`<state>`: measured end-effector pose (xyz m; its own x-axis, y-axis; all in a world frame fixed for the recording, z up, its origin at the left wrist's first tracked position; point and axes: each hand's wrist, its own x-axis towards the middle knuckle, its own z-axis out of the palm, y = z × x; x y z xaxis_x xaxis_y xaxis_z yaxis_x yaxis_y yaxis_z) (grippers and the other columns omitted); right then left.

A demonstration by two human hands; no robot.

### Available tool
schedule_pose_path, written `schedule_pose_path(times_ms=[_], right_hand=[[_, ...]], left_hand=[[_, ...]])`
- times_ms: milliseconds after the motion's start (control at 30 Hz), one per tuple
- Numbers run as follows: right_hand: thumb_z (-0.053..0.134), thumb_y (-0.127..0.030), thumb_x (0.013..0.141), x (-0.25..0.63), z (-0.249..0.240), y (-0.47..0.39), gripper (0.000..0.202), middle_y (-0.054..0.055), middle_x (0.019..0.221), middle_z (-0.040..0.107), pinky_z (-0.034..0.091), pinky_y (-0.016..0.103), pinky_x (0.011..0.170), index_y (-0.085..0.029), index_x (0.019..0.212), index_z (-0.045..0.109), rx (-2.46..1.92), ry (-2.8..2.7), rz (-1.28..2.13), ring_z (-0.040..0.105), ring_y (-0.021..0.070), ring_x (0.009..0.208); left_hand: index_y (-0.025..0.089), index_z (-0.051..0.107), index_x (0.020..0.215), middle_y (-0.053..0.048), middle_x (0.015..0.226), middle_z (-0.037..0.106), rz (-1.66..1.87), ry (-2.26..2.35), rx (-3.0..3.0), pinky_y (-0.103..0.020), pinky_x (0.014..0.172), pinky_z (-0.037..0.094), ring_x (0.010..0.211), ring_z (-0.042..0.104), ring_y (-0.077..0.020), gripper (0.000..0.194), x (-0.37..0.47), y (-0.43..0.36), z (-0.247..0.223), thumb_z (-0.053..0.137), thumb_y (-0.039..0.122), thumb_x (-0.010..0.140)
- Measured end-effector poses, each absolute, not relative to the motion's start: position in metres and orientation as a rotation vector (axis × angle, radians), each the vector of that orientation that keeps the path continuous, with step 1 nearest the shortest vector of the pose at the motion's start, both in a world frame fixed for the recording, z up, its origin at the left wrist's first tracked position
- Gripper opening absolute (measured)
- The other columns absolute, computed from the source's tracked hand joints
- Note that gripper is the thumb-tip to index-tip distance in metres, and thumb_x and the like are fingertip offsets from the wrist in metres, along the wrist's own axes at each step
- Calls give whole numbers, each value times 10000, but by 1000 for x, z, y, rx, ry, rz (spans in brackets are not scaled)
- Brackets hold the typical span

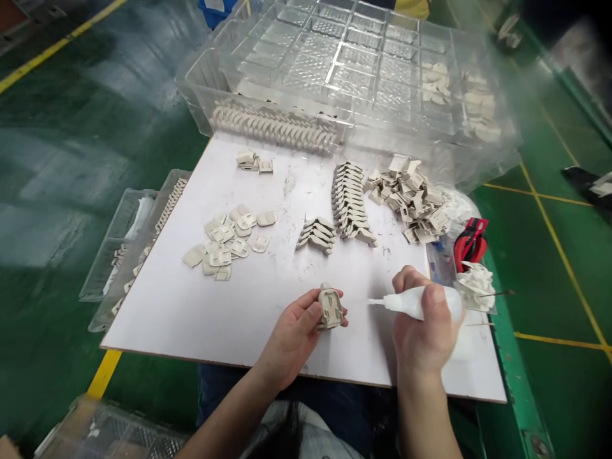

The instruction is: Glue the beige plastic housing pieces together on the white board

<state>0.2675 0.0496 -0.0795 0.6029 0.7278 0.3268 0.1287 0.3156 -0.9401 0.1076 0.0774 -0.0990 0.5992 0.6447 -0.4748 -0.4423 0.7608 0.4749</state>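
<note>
Between the thumb and fingers of my left hand point(297, 328) is a small beige plastic seat-shaped part point(331, 308), its hollow side facing up. My right hand point(423, 325) grips a white squeeze bottle point(411, 302), the thin nozzle pointing left toward that part but apart from it. Ahead of my left hand lies a stack of folded beige parts point(316, 234), with a longer row of the same kind point(351, 201) behind it. To the left, flat beige pieces point(224, 239) are scattered in a loose pile.
A heap of beige pieces point(411, 197) lies at the back right. Clear compartment trays point(363, 64) stand along the far edge. Red-and-black clippers point(470, 242) and crumpled white tissue point(475, 284) sit at the right edge. More trays point(124, 236) stand left of the white board point(191, 319).
</note>
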Motion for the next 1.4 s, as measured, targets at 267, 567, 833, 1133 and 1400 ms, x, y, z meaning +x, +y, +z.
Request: schedule_pose_path(times_ms=[267, 567, 833, 1133, 1400], right_hand=[[581, -273, 959, 262, -79, 50, 452, -43, 588, 269, 247, 318, 584, -191, 576, 356, -1232, -945, 395, 325, 107, 568], [589, -272, 946, 261, -82, 51, 447, -45, 567, 286, 258, 318, 583, -194, 562, 374, -1248, -953, 369, 330, 110, 560], [597, -301, 938, 261, -83, 50, 446, -47, 571, 288, 261, 312, 581, -199, 575, 359, -1280, -934, 378, 330, 111, 561], [594, -292, 943, 261, -86, 52, 462, -49, 568, 257, 252, 317, 582, -202, 567, 341, -1252, -956, 357, 307, 112, 554], [580, -255, 952, 262, -87, 52, 471, -50, 574, 239, 237, 308, 570, -193, 567, 317, -1209, -992, 338, 300, 98, 545]], left_hand=[[156, 787, 978, -28, 827, 733, 621, 678, 329, -230, 795, 470, 749, 645, -109, 454, 108, 77, -98, 879, 492, 688], [150, 760, 956, -34, 817, 748, 600, 660, 324, -239, 788, 492, 745, 665, -113, 456, 108, 76, -99, 893, 480, 670], [141, 748, 972, -44, 831, 742, 581, 695, 335, -275, 815, 501, 749, 667, -134, 499, 107, 76, -97, 896, 496, 655], [151, 770, 960, -48, 831, 745, 591, 679, 326, -297, 832, 493, 755, 667, -149, 458, 109, 76, -98, 889, 485, 670], [148, 767, 964, -52, 837, 741, 589, 669, 337, -319, 855, 488, 770, 663, -162, 447, 107, 76, -100, 875, 483, 690]])
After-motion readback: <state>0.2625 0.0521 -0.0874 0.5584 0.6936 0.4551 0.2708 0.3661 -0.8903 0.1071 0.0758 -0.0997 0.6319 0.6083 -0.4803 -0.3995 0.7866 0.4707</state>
